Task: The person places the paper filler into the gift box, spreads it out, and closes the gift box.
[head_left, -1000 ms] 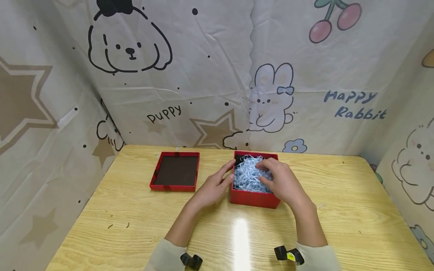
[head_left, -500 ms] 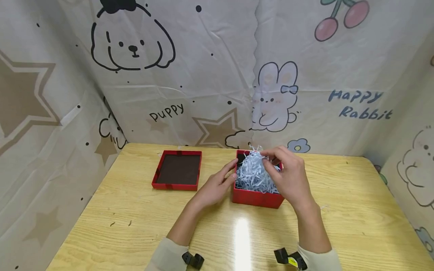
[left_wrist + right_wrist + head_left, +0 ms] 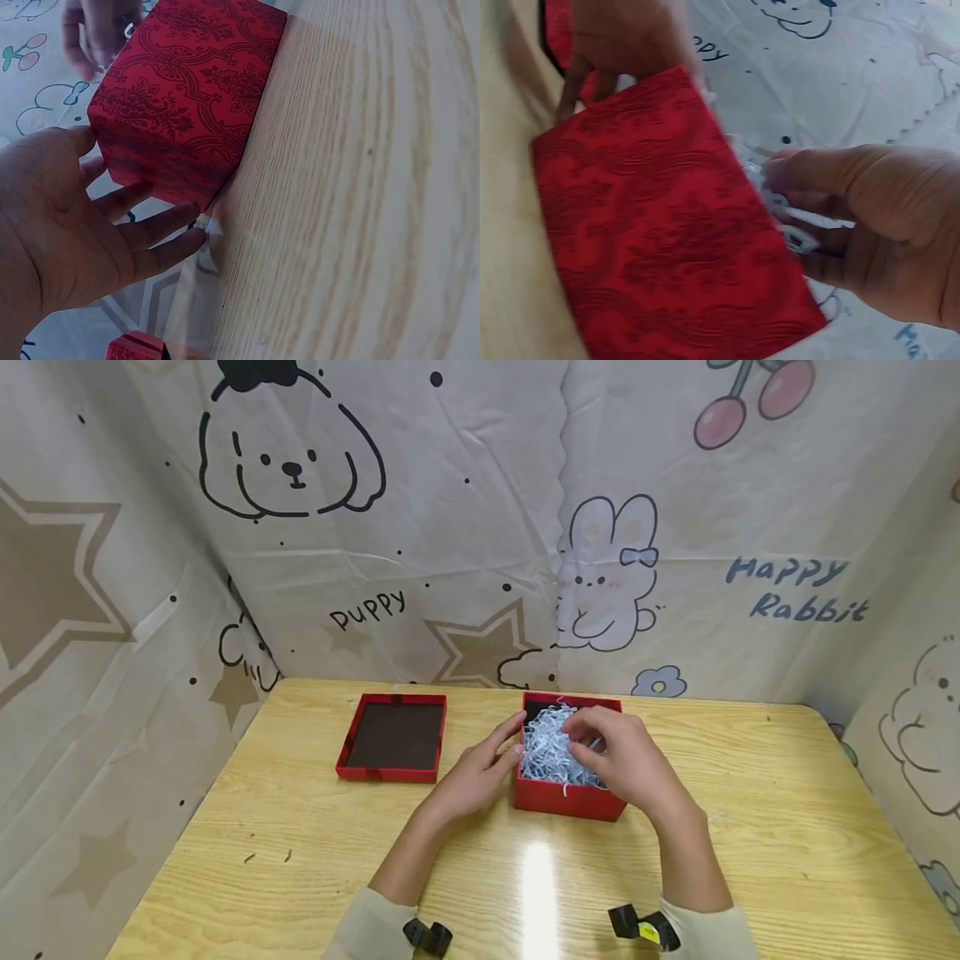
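A red box [image 3: 567,800] with a dark floral pattern stands uncovered on the table, heaped with pale blue shredded paper [image 3: 547,747]. My left hand [image 3: 476,777] touches the box's left side with fairly straight fingers, as the left wrist view also shows at the patterned wall [image 3: 187,75]. Over the right half of the box, my right hand [image 3: 630,756] has its curled fingers and thumb in the paper. In the right wrist view, strands [image 3: 814,217] show between that thumb and the fingers. The hand hides part of the filling.
The box's red lid [image 3: 390,774], dark inside, lies upturned to the left. A wooden table [image 3: 300,877] carries everything, with a printed cloth [image 3: 465,510] behind it. A few small dark bits lie at the left front.
My right hand first raised a tuft of shredded paper above the rim, then lowered it back into the box. The left hand has stayed at the box's side.
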`<state>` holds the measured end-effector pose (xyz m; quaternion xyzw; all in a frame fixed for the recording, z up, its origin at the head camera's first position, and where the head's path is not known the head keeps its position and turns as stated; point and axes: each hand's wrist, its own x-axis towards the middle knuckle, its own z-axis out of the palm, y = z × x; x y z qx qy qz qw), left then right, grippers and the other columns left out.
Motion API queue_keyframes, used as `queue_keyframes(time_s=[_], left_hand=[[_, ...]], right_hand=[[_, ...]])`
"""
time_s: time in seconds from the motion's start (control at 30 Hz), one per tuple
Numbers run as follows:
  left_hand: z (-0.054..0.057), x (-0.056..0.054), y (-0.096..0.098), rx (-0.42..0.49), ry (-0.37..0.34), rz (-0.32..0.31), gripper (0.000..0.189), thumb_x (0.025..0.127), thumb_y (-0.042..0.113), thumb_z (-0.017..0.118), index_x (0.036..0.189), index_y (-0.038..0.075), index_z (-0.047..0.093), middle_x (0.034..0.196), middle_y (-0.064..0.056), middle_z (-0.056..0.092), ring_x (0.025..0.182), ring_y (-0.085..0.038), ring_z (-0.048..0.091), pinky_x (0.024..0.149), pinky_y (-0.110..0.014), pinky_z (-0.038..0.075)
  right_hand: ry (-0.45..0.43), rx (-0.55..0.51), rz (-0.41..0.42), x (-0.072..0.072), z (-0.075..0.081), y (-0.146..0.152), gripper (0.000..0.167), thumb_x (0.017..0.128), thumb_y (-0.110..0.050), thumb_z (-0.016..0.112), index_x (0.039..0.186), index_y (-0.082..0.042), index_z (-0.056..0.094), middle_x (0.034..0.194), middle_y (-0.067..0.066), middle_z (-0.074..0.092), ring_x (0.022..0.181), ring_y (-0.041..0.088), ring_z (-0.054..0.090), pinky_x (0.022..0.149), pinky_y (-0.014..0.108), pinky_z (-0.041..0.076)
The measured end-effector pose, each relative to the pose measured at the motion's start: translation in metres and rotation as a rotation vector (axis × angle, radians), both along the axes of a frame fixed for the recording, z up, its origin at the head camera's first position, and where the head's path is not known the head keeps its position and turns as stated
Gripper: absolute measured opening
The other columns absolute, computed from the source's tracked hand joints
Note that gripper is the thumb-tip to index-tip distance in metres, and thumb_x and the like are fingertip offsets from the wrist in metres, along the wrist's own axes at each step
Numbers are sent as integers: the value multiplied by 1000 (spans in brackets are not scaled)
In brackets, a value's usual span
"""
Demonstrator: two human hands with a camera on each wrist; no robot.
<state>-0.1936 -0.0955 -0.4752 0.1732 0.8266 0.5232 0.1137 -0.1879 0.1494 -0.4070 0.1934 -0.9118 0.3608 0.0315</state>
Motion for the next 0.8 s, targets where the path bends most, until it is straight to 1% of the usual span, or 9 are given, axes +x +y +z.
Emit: queue_keyframes(time_s=[0.1,0.17,0.27,0.33,0.4,0.5,0.63,0.7,0.8], left_hand=[[0,-1,-1,-14,7,0,57,113,46,48,166,46,29,165,3,43,139,-25,56,119,-52,40],[0,-1,-1,-25,13,-1,57,113,47,47,167,45,28,166,3,42,141,-27,54,119,-54,40],[-1,-2,-1,-44,29,1,57,113,49,46,167,44,28,167,6,40,145,-28,49,119,-55,39],[-1,-2,-1,-44,34,0,57,113,49,46,167,44,28,167,6,40,146,-29,49,119,-55,39],[0,-1,-1,-41,30,0,57,113,48,46,167,45,28,167,7,40,145,-28,49,120,-54,39],[1,-1,-1,-36,23,2,57,113,47,46,167,46,27,167,7,39,145,-28,50,120,-54,39],[2,0,-1,-39,24,5,57,113,47,47,167,45,28,167,8,38,148,-28,47,121,-55,37],[3,0,-1,-39,25,6,58,113,46,48,167,44,28,168,9,38,149,-28,45,121,-56,37],[2,0,-1,-43,20,5,58,113,45,48,167,44,27,168,9,37,149,-29,45,121,-56,37]], right_hand=[[-78,50,41,-5,-11,-6,31,93,-5,81,122,-9,75,113,6,75,100,23,71,92,44,61],[-101,95,48,-8,-17,-10,42,91,-8,84,131,-9,72,126,11,73,113,30,69,102,50,57],[-106,154,45,-11,-22,-15,61,87,-14,89,143,-12,65,147,15,62,136,39,56,113,58,45],[-107,177,43,-12,-22,-15,69,86,-18,91,148,-14,61,154,16,56,144,43,47,116,62,40],[-105,167,39,-12,-19,-14,72,85,-20,91,149,-15,59,157,16,53,146,43,45,116,62,40],[-96,127,21,-10,-12,-7,69,87,-19,89,149,-13,59,155,15,55,144,42,48,114,62,43],[-46,75,-34,-9,-4,1,58,92,-17,85,144,-9,63,148,15,60,138,41,52,112,62,45],[-34,68,-61,-10,-3,3,53,93,-18,83,142,-9,64,148,16,60,139,41,51,113,64,43],[-45,75,-67,-13,-9,2,51,94,-20,82,141,-9,64,151,16,57,142,42,48,115,65,41]])
